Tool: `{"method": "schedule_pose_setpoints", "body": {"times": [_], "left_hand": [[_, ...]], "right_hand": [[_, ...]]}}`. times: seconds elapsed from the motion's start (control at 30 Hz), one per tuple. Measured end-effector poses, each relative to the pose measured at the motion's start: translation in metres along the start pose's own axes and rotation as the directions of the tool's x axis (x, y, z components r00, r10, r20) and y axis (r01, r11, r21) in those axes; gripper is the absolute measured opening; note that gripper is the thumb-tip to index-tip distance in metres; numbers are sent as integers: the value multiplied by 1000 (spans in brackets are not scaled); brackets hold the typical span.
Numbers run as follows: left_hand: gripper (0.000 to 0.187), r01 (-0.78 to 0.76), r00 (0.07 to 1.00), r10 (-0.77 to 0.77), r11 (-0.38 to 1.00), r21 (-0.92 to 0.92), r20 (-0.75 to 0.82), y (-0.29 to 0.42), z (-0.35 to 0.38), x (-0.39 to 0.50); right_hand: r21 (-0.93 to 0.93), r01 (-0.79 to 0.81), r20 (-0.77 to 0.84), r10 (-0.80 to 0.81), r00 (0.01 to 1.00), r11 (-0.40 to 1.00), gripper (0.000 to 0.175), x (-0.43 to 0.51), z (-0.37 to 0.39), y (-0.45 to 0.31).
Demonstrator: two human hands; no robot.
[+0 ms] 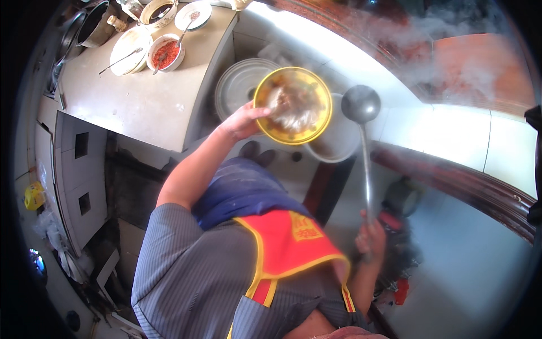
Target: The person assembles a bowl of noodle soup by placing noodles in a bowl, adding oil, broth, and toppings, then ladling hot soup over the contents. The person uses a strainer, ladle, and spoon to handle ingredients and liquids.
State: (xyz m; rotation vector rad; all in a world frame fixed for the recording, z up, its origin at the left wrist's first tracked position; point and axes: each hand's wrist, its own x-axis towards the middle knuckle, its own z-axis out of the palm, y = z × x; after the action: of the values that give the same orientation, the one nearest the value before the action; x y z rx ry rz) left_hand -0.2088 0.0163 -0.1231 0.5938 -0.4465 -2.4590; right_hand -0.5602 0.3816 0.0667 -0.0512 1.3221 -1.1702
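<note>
My left hand [245,120] grips the left rim of a yellow bowl [324,106], thumb over its edge. Steam blurs the food and liquid in the bowl. My right hand [371,238] is closed round the long handle of a metal ladle [360,104], lower right of the bowl. The ladle's round head is to the right of the bowl, by the rim of a large pale pot [336,160]. The bowl hides part of this steaming pot. Behind the bowl's left side is a round lid or covered pot [230,91].
On the counter [139,108] at upper left stand a bowl of red chopped seasoning [167,53] with spoons, a pale round container [127,53] with a spoon across it, a white bowl [192,12] and dark pots [95,25]. A tiled wall [453,131] and dark red wooden ledge [465,182] run along the right.
</note>
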Motion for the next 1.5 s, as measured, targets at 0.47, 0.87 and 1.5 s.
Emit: {"method": "schedule_pose_setpoints", "body": {"times": [0.47, 0.87, 1.5], "left_hand": [[69, -32, 999, 32, 999, 3, -24, -2, -3, -36], [72, -44, 997, 42, 999, -28, -67, 0, 7, -45], [84, -25, 997, 16, 992, 127, 72, 11, 32, -30]], "right_hand": [[-993, -105, -118, -448, 886, 53, 50, 210, -47, 105], [-948, -109, -161, -158, 974, 298, 77, 299, -11, 141], [-456, -223, -357, 52, 932, 861, 28, 180, -49, 210]]}}
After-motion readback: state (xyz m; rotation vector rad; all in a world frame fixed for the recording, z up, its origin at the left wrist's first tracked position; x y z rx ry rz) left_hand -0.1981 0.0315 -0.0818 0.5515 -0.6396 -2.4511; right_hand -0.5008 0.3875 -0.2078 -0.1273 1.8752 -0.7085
